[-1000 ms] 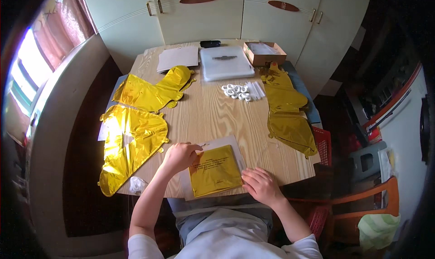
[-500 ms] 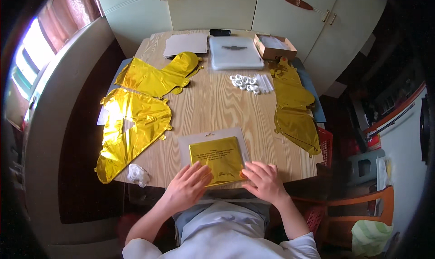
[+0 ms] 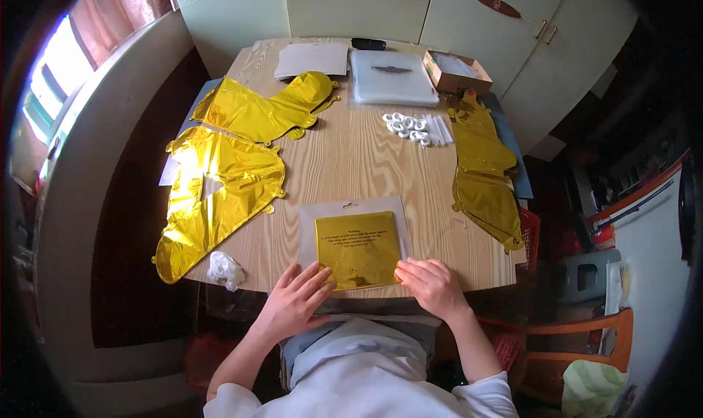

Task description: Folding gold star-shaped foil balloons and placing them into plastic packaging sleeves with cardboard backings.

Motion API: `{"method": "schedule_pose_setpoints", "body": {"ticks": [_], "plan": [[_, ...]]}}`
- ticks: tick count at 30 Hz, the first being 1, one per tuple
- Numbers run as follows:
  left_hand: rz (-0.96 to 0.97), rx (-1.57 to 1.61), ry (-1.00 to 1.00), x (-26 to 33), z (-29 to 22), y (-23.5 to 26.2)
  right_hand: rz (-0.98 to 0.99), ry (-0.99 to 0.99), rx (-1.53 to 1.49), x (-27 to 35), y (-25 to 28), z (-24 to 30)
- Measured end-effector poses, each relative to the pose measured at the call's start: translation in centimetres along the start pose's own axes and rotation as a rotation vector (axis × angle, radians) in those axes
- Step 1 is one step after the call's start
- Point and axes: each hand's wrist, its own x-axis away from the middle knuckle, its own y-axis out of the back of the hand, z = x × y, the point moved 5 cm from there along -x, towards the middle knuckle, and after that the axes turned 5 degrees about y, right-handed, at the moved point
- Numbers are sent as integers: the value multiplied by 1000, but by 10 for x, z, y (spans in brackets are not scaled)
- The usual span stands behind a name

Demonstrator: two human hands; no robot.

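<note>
A flat clear packet (image 3: 361, 249) lies at the table's near edge. Inside it is a folded gold foil sheet against a pale card with a hang hole; dark print runs across the front. My left hand (image 3: 299, 301) rests at the packet's lower left corner, fingers stretched out and thumb apart. At the lower right edge, my right hand (image 3: 433, 288) has its fingers bent and pressed together on the packet's side, its thumb hidden. Flat gold foil balloons (image 3: 227, 176) spread along the table's left side, and another gold foil balloon (image 3: 483, 173) hangs along the right.
A crumpled white tissue (image 3: 225, 271) sits left of my left hand. Farther back are white ribbon rolls (image 3: 407, 127), clear tubes (image 3: 439, 129), a stack of clear bags (image 3: 394, 81), pale cards (image 3: 311, 61) and an open carton (image 3: 460, 74). A wooden chair (image 3: 621, 337) stands at right.
The right hand's fingers have drawn together on the packet's edge. My left hand has slid off the print toward the lower left corner. The whole view has shifted slightly.
</note>
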Motion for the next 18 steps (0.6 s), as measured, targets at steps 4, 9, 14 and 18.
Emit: {"method": "schedule_pose_setpoints", "body": {"ticks": [4, 9, 14, 18], "plan": [[-18, -70, -23, -4, 4, -4, 8, -20, -26, -2, 8, 1], [-34, -55, -24, -3, 12, -8, 68, -171, 47, 17, 15, -23], [-73, 13, -8, -1, 11, 2, 1, -188, 180, 23, 27, -30], [-76, 22, -15, 7, 21, 6, 31, -67, 27, 10, 27, 4]]}}
